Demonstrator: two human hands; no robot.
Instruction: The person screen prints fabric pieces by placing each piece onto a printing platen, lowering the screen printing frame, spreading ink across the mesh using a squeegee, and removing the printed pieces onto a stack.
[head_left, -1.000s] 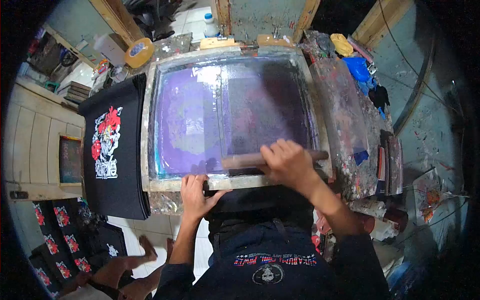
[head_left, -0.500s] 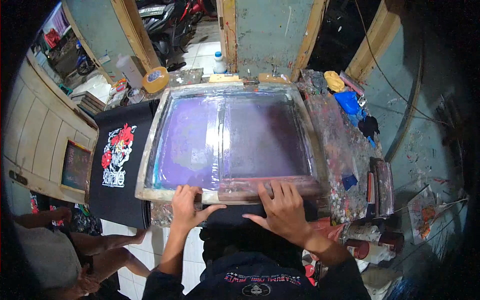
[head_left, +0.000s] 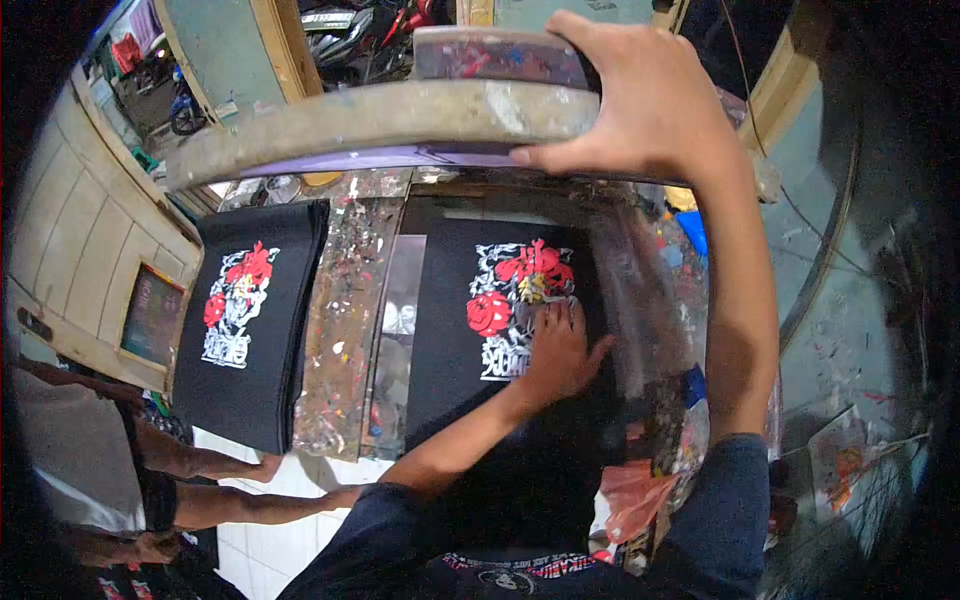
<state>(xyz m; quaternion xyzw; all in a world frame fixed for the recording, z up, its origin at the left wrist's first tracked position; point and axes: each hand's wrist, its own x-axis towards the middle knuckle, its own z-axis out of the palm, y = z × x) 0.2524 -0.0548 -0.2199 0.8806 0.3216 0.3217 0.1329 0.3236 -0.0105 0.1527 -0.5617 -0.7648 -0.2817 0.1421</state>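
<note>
As for the black cloth (head_left: 450, 350): lies flat and bears a print (head_left: 525, 275) in the far part; of that print, shows red flowers at the top and on the left, white line-work, a yellow patch between and white lettering along the near edge, partly hidden on the right

As for the screen frame (head_left: 350, 125): stands raised clear of the cloth, turns a pale, paint-stained rail to view, and shows a thin purple strip of mesh (head_left: 400, 157) beneath

As for the squeegee (head_left: 490, 60): lies along the rail's upper edge, brown-edged, dark-faced with red and blue flecks, covered at the right end
</note>
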